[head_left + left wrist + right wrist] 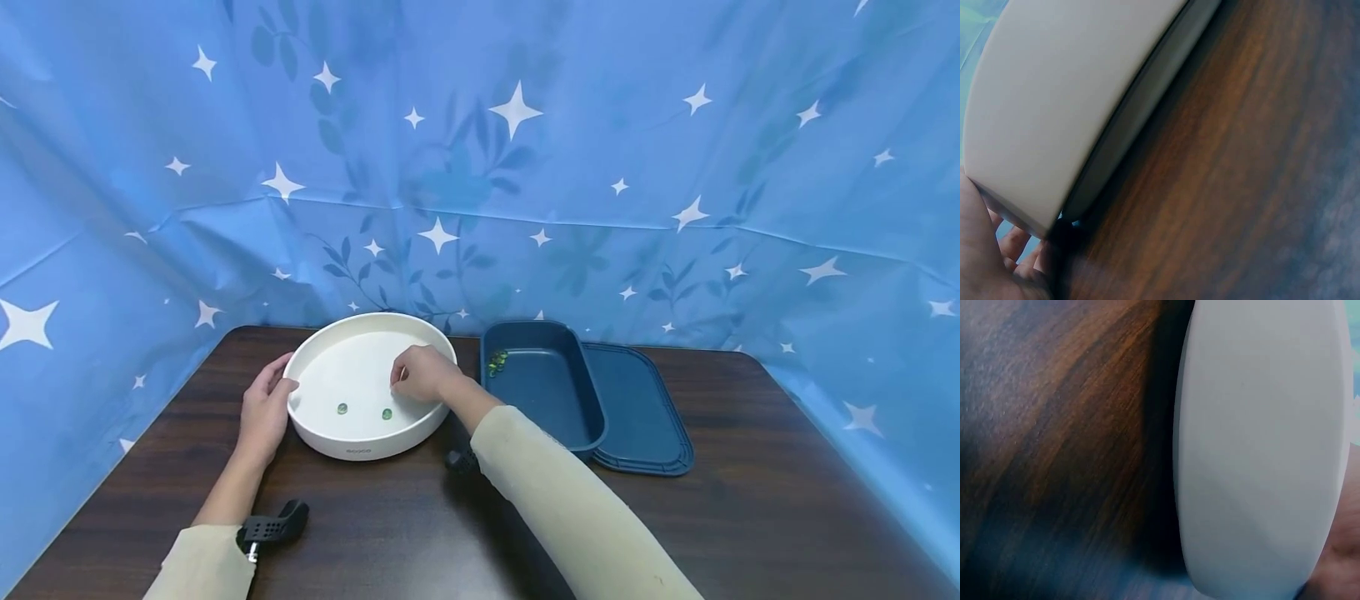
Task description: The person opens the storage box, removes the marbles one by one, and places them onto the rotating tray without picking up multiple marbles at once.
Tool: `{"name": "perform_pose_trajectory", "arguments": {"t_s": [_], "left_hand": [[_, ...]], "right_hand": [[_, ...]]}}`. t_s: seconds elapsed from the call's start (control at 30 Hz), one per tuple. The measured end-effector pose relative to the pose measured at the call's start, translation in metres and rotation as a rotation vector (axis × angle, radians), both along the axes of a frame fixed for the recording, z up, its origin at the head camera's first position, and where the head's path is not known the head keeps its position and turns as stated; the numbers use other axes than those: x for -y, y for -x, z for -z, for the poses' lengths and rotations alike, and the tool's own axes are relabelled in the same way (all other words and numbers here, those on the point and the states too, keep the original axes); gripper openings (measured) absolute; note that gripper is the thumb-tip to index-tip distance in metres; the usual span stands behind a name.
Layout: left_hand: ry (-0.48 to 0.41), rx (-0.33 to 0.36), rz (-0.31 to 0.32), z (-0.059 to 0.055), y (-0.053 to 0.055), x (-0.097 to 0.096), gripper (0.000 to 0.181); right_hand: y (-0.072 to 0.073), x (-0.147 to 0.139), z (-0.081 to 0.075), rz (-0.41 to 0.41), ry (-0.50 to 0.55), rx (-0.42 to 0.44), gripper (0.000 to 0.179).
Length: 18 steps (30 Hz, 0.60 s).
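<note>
A round white tray (337, 358) with a raised wall rests on the table at left of centre. My left hand (264, 410) grips its left side, the thumb by the rim and the fingers around the outer wall; the left wrist view shows that wall (1066, 94) close up. Inside the tray, my right hand (422, 373) reaches down with curled fingers, their tips close to the tray floor. Whether they pinch something is hidden. Two small green glass beads (342, 408) (387, 413) lie on the tray floor, left of and below the right hand.
A dark blue rectangular container (532, 383) stands right of the tray, with several small green and yellow pieces (497, 362) at its left end. Its flat blue lid (637, 408) lies beside it, partly underneath. A star-patterned blue cloth (480, 167) hangs behind the dark wooden table (750, 500).
</note>
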<state>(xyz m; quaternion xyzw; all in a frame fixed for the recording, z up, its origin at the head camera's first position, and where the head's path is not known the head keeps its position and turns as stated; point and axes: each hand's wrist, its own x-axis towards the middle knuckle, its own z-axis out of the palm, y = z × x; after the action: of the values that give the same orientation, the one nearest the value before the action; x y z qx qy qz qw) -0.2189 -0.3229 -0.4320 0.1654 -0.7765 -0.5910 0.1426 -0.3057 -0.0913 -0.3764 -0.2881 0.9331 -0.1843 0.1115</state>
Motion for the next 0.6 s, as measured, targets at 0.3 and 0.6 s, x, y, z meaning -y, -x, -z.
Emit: {"name": "perform_pose_trajectory", "arguments": {"t_s": [0.3,0.6], "left_hand": [[-0.005,0.006,0.011,0.004,-0.001,-0.002,0.057],[0.008,0.005,0.010,0.001,-0.003,0.000,0.057]], "right_hand": [[0.001,-0.011,-0.008,-0.038,0.097,0.015,0.011],[0.011,-0.056,-0.048,-0.055,0.242,0.006,0.015]]}}
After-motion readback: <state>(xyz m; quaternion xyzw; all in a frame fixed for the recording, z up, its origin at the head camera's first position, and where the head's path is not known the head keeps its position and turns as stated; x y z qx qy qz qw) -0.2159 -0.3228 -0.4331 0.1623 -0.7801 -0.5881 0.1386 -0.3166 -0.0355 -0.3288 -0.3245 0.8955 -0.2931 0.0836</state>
